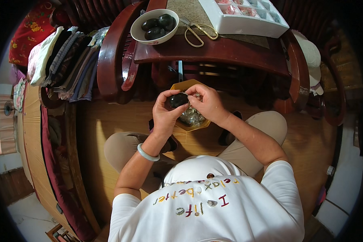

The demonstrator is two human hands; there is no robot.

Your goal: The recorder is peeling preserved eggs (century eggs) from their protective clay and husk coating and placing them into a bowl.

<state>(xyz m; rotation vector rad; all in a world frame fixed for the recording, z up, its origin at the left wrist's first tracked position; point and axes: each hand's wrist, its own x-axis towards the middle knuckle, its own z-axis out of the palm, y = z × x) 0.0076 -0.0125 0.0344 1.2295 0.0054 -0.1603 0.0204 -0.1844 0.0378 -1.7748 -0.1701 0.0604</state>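
A dark, glossy egg (178, 100), which looks like a preserved egg, is held in my left hand (165, 110) between thumb and fingers. My right hand (206, 101) touches the egg's right side, its thumb and forefinger pinched together; whether a bit of shell is between them I cannot tell. Below both hands stands a yellow octagonal bin (187, 128) with a clear plastic bag and pale scraps (193, 117) inside. On the table ahead, a white bowl (154, 42) holds several similar dark eggs (157, 25). Gold-handled scissors (201, 34) lie right of the bowl.
The dark red wooden table (211, 51) has a white divided box (251, 26) with wrapped items at its back right. Folded clothes (68, 62) are stacked at the left. A white cap (308, 54) rests at the right. My knees flank the bin.
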